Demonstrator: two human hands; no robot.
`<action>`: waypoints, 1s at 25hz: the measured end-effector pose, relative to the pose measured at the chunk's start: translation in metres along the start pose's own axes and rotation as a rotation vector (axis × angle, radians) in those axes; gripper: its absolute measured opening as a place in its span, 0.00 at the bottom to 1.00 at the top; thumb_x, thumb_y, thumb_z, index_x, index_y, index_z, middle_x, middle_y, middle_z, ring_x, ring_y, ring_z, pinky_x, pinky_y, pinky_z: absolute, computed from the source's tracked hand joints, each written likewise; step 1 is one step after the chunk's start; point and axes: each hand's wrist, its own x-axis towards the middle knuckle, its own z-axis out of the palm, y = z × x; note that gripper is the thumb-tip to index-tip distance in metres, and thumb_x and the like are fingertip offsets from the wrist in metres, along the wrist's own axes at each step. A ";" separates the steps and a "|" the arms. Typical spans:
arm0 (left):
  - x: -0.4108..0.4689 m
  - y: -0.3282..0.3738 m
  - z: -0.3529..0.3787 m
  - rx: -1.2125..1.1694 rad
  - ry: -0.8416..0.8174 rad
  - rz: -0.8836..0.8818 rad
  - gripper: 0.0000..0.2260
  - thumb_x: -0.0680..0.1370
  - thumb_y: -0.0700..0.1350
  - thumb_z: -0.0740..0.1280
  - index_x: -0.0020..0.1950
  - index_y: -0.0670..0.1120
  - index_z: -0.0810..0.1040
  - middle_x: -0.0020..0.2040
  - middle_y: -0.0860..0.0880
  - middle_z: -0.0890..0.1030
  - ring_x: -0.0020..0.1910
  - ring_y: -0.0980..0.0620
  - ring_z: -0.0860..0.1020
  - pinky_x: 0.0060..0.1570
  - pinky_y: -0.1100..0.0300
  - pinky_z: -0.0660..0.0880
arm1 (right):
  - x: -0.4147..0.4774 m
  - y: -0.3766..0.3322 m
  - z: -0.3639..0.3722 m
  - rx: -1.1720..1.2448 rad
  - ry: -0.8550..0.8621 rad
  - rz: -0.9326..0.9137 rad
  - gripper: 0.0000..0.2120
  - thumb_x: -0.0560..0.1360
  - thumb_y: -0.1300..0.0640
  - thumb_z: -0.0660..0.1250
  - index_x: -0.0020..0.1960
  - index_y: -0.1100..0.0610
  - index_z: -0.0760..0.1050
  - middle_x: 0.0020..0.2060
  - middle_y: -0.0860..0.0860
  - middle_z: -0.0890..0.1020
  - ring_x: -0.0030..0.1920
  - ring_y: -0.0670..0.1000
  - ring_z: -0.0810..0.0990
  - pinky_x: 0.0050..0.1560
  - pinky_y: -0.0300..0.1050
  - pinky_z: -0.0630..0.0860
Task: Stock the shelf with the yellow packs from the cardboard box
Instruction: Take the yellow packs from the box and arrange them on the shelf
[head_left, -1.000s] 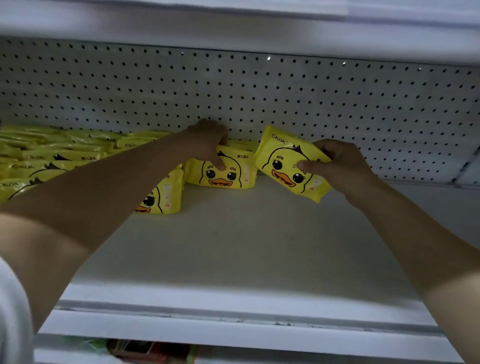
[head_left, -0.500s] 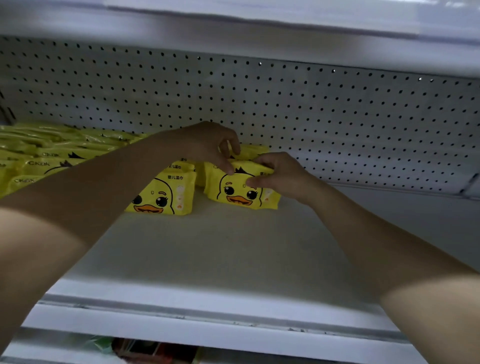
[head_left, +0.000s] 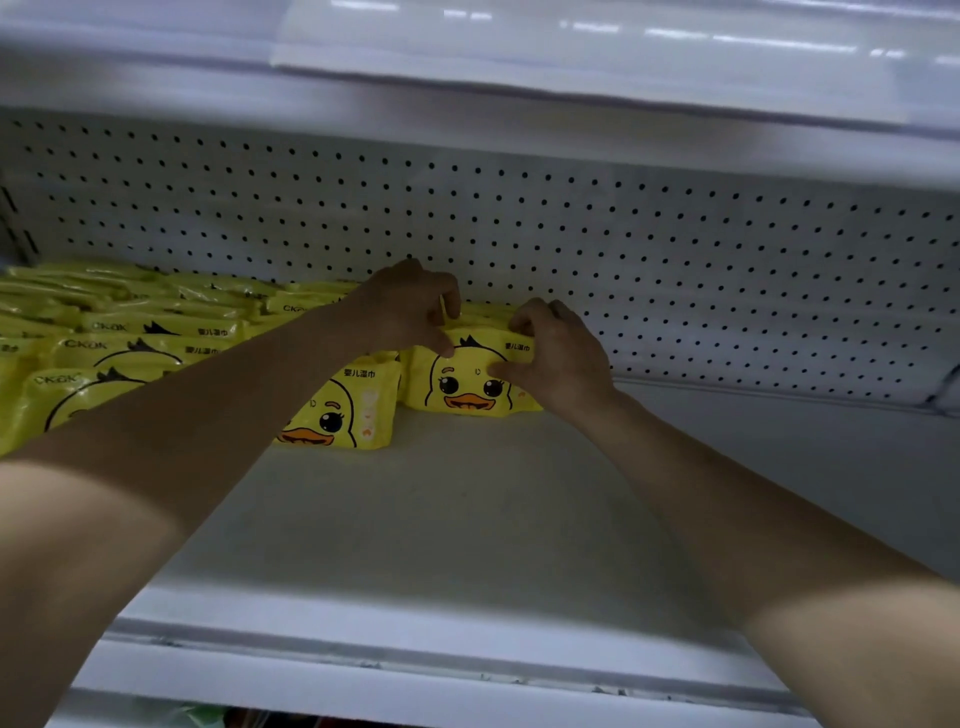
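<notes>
Now your duck-print yellow pack (head_left: 467, 387), airborne a second ago, stands on the shelf (head_left: 467, 519) at the row's end, left hand (head_left: 410, 312) and right hand (head_left: 558, 358) pinching its top: stocked.

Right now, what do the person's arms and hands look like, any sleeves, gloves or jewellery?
The left hand and right hand are bare, no gloves. Both forearms are uncovered to the frame edge: no sleeve, watch or bracelet shows. Rings are too blurred to judge.

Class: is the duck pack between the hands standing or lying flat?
Standing: the duck pack faces forward, bottom edge on the shelf, left hand and right hand holding it.
</notes>
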 end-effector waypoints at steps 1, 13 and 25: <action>0.000 0.000 -0.001 -0.047 0.019 0.013 0.20 0.63 0.54 0.81 0.49 0.54 0.78 0.44 0.54 0.81 0.44 0.62 0.73 0.45 0.59 0.71 | 0.000 0.002 0.000 0.031 0.026 0.000 0.25 0.67 0.43 0.77 0.59 0.51 0.74 0.53 0.49 0.76 0.54 0.49 0.75 0.47 0.46 0.74; 0.005 0.002 0.002 -0.226 0.076 -0.042 0.05 0.75 0.44 0.73 0.50 0.49 0.82 0.49 0.54 0.82 0.50 0.59 0.77 0.45 0.74 0.66 | 0.019 0.024 -0.006 0.695 -0.070 0.262 0.06 0.79 0.57 0.68 0.47 0.48 0.82 0.47 0.44 0.83 0.50 0.46 0.81 0.51 0.46 0.81; 0.016 0.009 0.004 -0.182 0.001 -0.193 0.09 0.76 0.50 0.71 0.53 0.47 0.83 0.51 0.54 0.80 0.52 0.54 0.77 0.51 0.63 0.67 | 0.029 0.021 -0.005 0.683 -0.038 0.388 0.05 0.71 0.56 0.77 0.38 0.51 0.82 0.39 0.48 0.84 0.47 0.48 0.82 0.49 0.41 0.79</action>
